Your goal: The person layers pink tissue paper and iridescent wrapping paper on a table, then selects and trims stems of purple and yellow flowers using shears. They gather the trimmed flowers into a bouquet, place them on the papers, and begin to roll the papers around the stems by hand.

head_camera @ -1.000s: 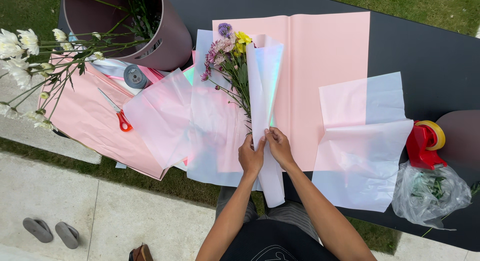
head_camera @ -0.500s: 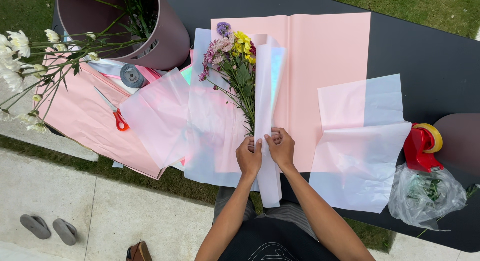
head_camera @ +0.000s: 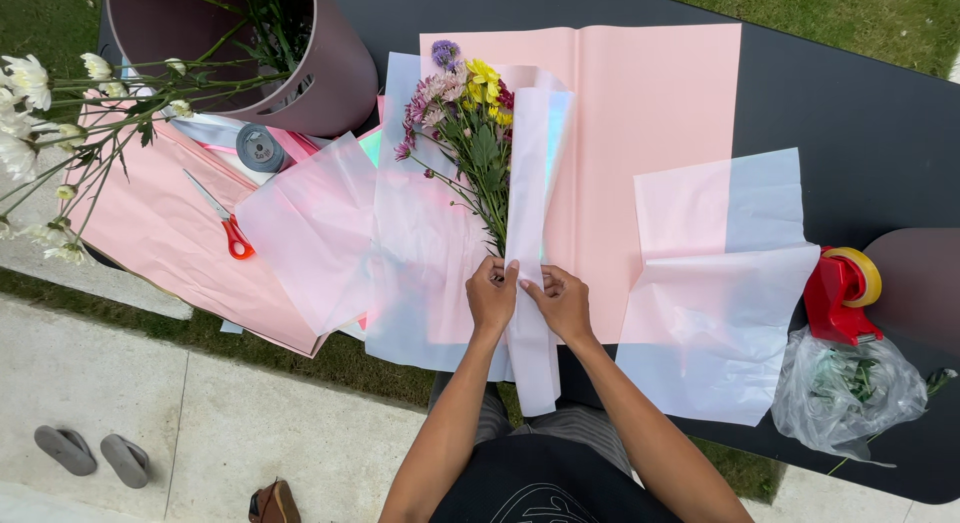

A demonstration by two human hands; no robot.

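Note:
A small bunch of mixed flowers [head_camera: 465, 108], purple, pink and yellow, lies on a translucent wrapping sheet [head_camera: 420, 243] over pink paper [head_camera: 640, 133] on a black table [head_camera: 850, 103]. A folded strip of the translucent sheet [head_camera: 528, 203] covers the right side of the stems. My left hand [head_camera: 490, 295] and my right hand [head_camera: 562, 301] sit side by side at the lower end of the stems, pinching the folded strip between their fingers.
A mauve bucket [head_camera: 300, 73] with stems stands at the back left; white flowers [head_camera: 30, 93] reach over the table's left edge. Orange-handled scissors [head_camera: 225, 223] and a grey tape roll [head_camera: 260, 148] lie on pink paper. A red tape dispenser [head_camera: 840, 293] and a clear bag [head_camera: 850, 393] sit at the right.
Both hands have shifted slightly up the stems and closer together, tightening the fold of translucent sheet over the bunch. The view has shifted a little.

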